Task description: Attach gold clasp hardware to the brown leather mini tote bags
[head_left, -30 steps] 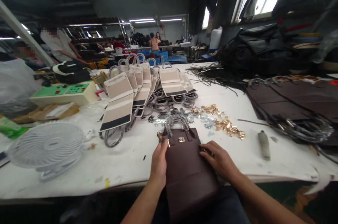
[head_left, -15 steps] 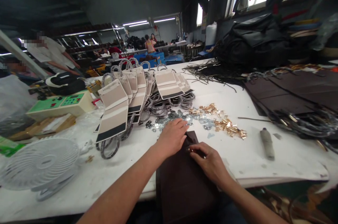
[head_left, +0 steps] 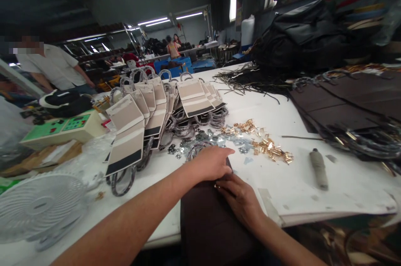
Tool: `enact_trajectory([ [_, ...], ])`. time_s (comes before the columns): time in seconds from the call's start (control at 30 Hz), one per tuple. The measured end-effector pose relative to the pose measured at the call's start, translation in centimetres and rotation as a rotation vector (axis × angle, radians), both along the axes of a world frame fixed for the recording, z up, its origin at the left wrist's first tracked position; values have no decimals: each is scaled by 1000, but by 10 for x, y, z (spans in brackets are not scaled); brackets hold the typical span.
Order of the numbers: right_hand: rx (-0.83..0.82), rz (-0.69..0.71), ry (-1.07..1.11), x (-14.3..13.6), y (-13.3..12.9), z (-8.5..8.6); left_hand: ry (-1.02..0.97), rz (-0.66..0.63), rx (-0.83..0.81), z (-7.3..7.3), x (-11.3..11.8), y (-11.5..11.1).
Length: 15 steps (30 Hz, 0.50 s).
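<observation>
A dark brown bag piece [head_left: 213, 224] lies over the table's front edge, close to my body. My left hand [head_left: 211, 163] bends over its far end, index finger stretched to the right and the other fingers curled round the edge. Just below it, my right hand [head_left: 242, 197] is closed at the fingertips on a small gold metal fitting [head_left: 216, 186], against the brown surface. A plastic-wrapped handle ring [head_left: 199, 148] shows behind my left hand. Loose gold fittings [head_left: 271, 149] and flat silver plates [head_left: 178, 149] are scattered beyond both hands.
Beige panels with wrapped handles [head_left: 127, 132] are stacked at left. A white fan [head_left: 40, 205] stands front left, near a green-topped machine [head_left: 65, 128]. At right are a grey-wrapped tool [head_left: 318, 168], brown bag pieces [head_left: 354, 103] and black cords [head_left: 247, 80]. A person [head_left: 56, 65] stands far left.
My left hand has come nearer and turned, its index finger now pointing right. My right hand has shifted slightly down and left with the gold fitting. The view has turned a little.
</observation>
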State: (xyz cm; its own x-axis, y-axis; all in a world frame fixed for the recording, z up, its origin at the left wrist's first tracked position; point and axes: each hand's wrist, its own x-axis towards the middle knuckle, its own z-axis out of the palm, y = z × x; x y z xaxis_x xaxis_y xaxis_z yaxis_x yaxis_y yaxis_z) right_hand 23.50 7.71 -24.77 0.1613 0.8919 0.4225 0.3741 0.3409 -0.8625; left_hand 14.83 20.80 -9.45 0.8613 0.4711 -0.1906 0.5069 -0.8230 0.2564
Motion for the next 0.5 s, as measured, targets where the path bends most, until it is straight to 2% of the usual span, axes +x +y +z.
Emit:
enact_trajectory([
  [0.07, 10, 9, 26, -1, 1, 0, -41, 106, -192, 5, 4, -5],
  [0.13, -10, -45, 72, -1, 3, 1, -123, 125, -382, 7, 3, -6],
  [0.2, -59, -113, 144, 1, 4, 3, -233, 124, -450, 4, -6, -4],
  [0.23, -93, -142, 198, 3, 4, 5, -275, 142, -415, 0, -12, -3],
  [0.3, -177, -173, 330, 8, 5, 8, -294, 217, -226, -13, -27, -2],
  [0.4, -287, -191, 485, 18, 8, 14, -193, 298, 45, -32, -47, -6],
  [0.5, -335, -204, 505, 25, 12, 17, -80, 283, 146, -40, -53, -13],
])
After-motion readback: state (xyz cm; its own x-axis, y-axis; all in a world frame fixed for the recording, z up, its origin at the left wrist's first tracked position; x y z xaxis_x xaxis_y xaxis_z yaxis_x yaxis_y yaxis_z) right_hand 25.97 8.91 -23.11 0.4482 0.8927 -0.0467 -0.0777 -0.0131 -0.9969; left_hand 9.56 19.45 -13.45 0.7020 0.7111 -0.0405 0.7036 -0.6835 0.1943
